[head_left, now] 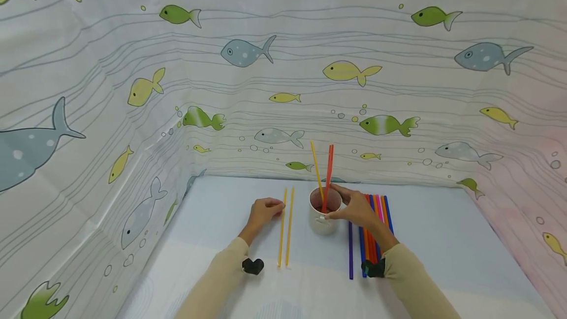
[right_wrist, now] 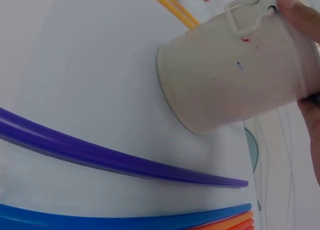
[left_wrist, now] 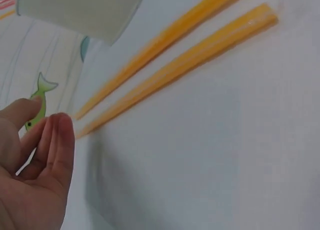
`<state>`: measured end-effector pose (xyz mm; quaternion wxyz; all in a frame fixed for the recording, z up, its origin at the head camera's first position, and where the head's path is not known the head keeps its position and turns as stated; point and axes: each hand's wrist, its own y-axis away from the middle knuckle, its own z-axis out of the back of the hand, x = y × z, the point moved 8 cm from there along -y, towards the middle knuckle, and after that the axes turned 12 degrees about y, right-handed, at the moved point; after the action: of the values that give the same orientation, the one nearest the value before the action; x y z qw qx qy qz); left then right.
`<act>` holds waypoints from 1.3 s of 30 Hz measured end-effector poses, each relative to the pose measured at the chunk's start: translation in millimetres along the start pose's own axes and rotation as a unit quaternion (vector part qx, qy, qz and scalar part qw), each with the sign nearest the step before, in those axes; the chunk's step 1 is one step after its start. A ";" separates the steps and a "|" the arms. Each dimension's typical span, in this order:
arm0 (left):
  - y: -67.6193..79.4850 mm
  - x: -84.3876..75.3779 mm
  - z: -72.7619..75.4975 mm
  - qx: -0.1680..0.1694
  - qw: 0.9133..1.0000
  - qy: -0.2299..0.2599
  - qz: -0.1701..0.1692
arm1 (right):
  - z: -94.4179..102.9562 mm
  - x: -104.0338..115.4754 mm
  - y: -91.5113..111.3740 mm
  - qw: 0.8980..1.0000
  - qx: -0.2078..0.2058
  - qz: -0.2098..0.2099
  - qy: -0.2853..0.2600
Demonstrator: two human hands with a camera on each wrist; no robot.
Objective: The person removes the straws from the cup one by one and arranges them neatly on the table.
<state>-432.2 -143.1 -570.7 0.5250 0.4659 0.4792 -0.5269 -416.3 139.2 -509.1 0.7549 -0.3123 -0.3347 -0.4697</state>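
Note:
A small white pail-shaped cup point(head_left: 322, 225) stands on the table, holding a yellow straw point(head_left: 316, 169) and a pair of red straws point(head_left: 329, 176) that lean out of it. My right hand point(head_left: 361, 210) grips the cup near its rim, thumb on the near side and fingers on the far side. Two yellow straws point(left_wrist: 185, 68) lie side by side left of the cup. Beside their far ends is my left hand point(head_left: 264, 213), its fingers loosely bent; in the left wrist view point(left_wrist: 40, 165) nothing shows between thumb and fingertips.
Right of the cup lies a purple straw point(head_left: 351, 255). Past it is a row of straws point(head_left: 368, 250) in blue, orange, red and pink, partly hidden under my right forearm. A fish-patterned sheet point(head_left: 248, 112) rises behind the white tabletop point(head_left: 199, 220) and at both sides.

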 end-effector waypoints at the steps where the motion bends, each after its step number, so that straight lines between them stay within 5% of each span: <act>1: -2.1 -2.4 -1.9 0.002 1.000 0.011 -0.003 | -0.2 -0.3 -0.1 1.000 0.001 0.001 0.000; 11: -20.5 -44.9 -30.8 0.030 0.995 0.072 -0.054 | 0.8 0.5 2.1 1.000 -0.002 0.005 0.000; 26: -24.5 -82.7 -62.9 0.034 0.994 0.060 -0.091 | 4.4 27.2 11.4 1.000 0.003 0.008 -0.011; 39: -22.0 -79.0 -63.4 0.027 0.995 0.040 -0.086 | 1.3 11.8 0.4 0.998 -0.005 0.027 0.053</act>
<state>-453.8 -71.8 -498.6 0.4453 0.4574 0.5241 -0.5637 -412.3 134.4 -499.0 0.7825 -0.2998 -0.2827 -0.4668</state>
